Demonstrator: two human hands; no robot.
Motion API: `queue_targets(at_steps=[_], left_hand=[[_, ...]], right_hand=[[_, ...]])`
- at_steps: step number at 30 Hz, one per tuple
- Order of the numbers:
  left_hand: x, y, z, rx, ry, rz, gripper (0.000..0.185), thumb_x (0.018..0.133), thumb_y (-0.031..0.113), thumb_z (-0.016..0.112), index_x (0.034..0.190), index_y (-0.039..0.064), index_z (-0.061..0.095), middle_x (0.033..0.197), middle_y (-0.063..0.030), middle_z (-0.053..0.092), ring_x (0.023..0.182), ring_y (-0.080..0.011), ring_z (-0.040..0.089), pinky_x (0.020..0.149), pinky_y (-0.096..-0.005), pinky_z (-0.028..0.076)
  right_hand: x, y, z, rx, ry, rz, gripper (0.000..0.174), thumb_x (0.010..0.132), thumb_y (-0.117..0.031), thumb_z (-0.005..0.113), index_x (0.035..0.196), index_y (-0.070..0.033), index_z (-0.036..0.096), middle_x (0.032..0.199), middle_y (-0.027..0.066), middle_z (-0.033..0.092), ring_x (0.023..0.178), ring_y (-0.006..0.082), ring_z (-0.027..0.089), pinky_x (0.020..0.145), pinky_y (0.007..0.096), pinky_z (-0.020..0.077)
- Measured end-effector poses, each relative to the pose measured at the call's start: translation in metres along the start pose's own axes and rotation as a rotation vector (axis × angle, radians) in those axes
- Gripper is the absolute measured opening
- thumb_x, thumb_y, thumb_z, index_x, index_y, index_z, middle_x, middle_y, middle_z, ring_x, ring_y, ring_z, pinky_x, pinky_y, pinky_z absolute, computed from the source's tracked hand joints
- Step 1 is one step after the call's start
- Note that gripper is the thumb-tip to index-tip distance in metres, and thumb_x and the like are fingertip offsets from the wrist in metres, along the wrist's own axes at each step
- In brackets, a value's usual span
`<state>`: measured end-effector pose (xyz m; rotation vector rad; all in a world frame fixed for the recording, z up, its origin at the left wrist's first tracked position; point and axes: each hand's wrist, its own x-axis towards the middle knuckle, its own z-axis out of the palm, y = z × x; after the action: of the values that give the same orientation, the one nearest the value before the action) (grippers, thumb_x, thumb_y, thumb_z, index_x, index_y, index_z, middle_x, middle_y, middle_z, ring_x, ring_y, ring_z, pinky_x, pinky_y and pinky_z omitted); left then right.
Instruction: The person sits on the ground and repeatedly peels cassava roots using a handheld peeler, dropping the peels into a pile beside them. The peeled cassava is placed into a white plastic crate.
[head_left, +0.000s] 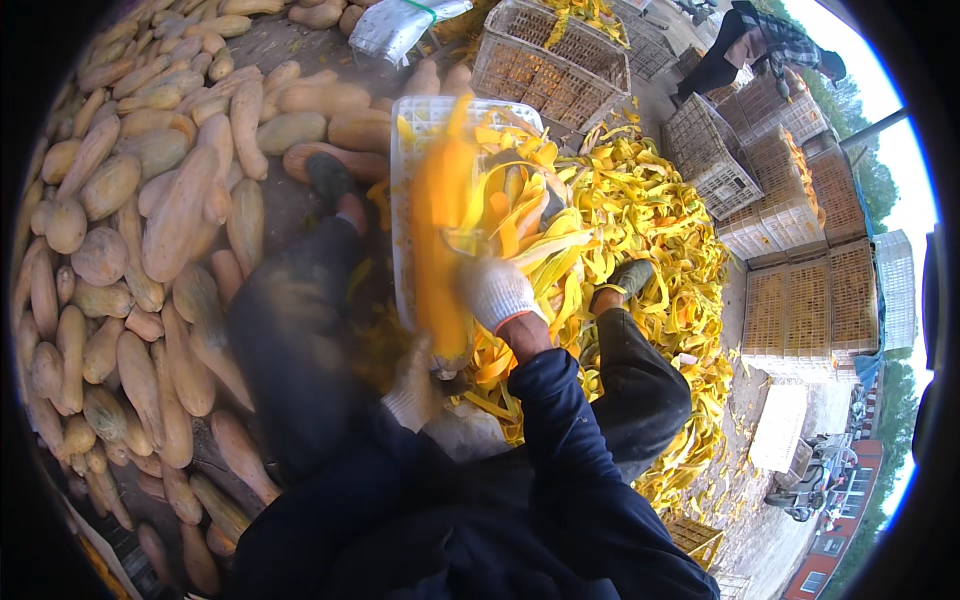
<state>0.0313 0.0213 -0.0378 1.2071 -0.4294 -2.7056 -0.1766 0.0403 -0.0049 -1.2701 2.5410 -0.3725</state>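
Note:
A long squash (439, 292), peeled to bright orange, stands tilted before me over a white plastic crate (403, 225). My left hand (414, 386), in a white knit glove, is closed around its lower end. My right hand (501, 291), gloved too, is at the squash's right side, shut on a peeler (463, 241) whose head is blurred. Long strips of yellow and orange peel (547, 247) hang and lie just beyond the right hand. A pale cloth or bag (469, 433) lies below the left hand.
Unpeeled squashes (180, 210) cover the ground at left. A heap of peel (660, 232) spreads at right around my foot. An empty-looking crate (555, 67) stands ahead; stacked crates (810, 300) line the right. A person (757, 45) bends over crates at upper right.

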Motion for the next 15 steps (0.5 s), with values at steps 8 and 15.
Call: queue_targets(at_steps=[8, 15], left_hand=[[-0.002, 0.003, 0.001, 0.052, -0.021, 0.101, 0.061, 0.108, 0.062, 0.056, 0.144, 0.013, 0.059, 0.109, -0.0052, 0.072, 0.085, -0.0197, 0.069, 0.079, -0.0376, 0.061], [0.005, 0.004, -0.009, 0.063, 0.013, -0.001, 0.064, 0.106, 0.066, 0.057, 0.143, 0.015, 0.059, 0.113, -0.0058, 0.072, 0.081, -0.0206, 0.072, 0.061, -0.0424, 0.064]], right_hand=[[-0.191, -0.014, -0.061, 0.159, -0.399, -0.176, 0.036, 0.1, -0.032, 0.061, 0.105, 0.001, 0.072, 0.089, 0.0324, 0.073, 0.09, 0.0509, 0.074, 0.086, 0.0587, 0.0589], [0.004, 0.001, -0.083, 0.0, 0.075, -0.098, 0.043, 0.103, -0.033, 0.059, 0.124, 0.004, 0.063, 0.086, 0.0298, 0.074, 0.084, 0.0497, 0.074, 0.08, 0.0583, 0.0594]])
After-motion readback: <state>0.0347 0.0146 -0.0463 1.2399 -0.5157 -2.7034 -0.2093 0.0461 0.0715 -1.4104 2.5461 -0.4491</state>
